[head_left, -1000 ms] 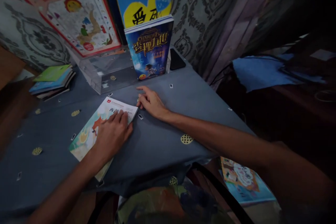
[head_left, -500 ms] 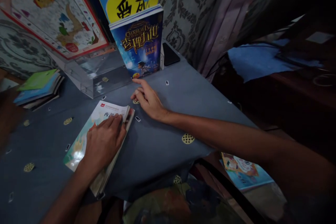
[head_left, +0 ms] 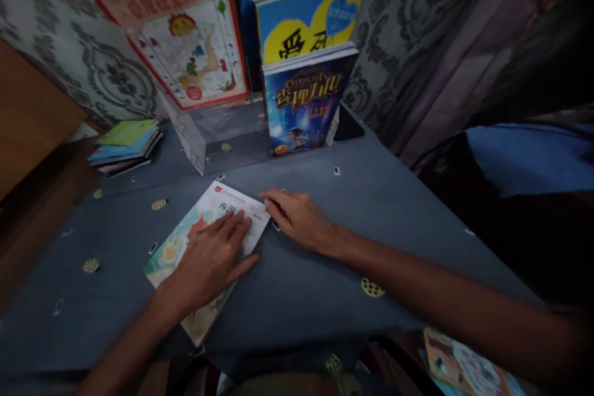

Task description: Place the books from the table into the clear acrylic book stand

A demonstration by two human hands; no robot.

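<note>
A paperback book (head_left: 172, 252) with a white and pale green cover lies slantwise on the cloth-covered table. My left hand (head_left: 216, 253) rests flat on its cover, fingers stretched toward the top edge and thumb out to the right side. At the book's upper right corner is my right hand (head_left: 299, 219), its fingers loosely bent and apart. Those fingertips reach the corner or hover just beside it; I cannot tell which. Behind, a dark blue book (head_left: 304, 117) stands upright at the right end of a clear plastic rack (head_left: 192, 142).
A blue and yellow book (head_left: 278, 18) and a red-bordered picture book (head_left: 185, 55) stand in the rack. Small books (head_left: 125, 142) are stacked at the left. Behind the rack lies a dark flat object (head_left: 350, 124). More books (head_left: 468, 365) sit below the table's right edge.
The view has shifted, so things sit further right. My right hand has drawn back from the standing dark blue book to the paperback's corner. The paperback now lies closed and flat under my left hand.
</note>
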